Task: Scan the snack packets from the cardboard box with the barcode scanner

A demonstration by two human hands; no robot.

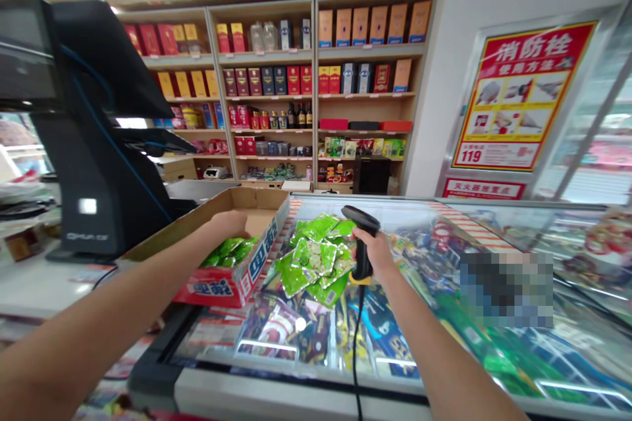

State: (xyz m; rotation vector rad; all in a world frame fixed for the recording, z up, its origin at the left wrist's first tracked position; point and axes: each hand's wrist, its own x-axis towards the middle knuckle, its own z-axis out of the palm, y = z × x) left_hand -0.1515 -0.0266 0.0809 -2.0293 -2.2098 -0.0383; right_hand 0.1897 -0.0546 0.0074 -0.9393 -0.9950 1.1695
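Note:
My right hand (pixel 376 251) is closed around the handle of a black barcode scanner (pixel 363 243), whose cord hangs down toward the front. The scanner's head is tilted over the right side of a loose pile of shiny green snack packets (pixel 316 260) on the glass top. My left hand (pixel 228 225) reaches inside an open cardboard box (pixel 214 289) with a red and blue printed front. It is at the back edge of more green packets (pixel 232 251) in that box. Its fingers are mostly hidden, so what they hold, if anything, does not show.
A glass-topped freezer (pixel 276 335) full of colourful packages lies below the pile. On the left stands a black checkout terminal (pixel 93 145) on a white counter. Shelves (pixel 316 99) with boxes and bottles line the back wall. A red poster (pixel 523 99) hangs at right.

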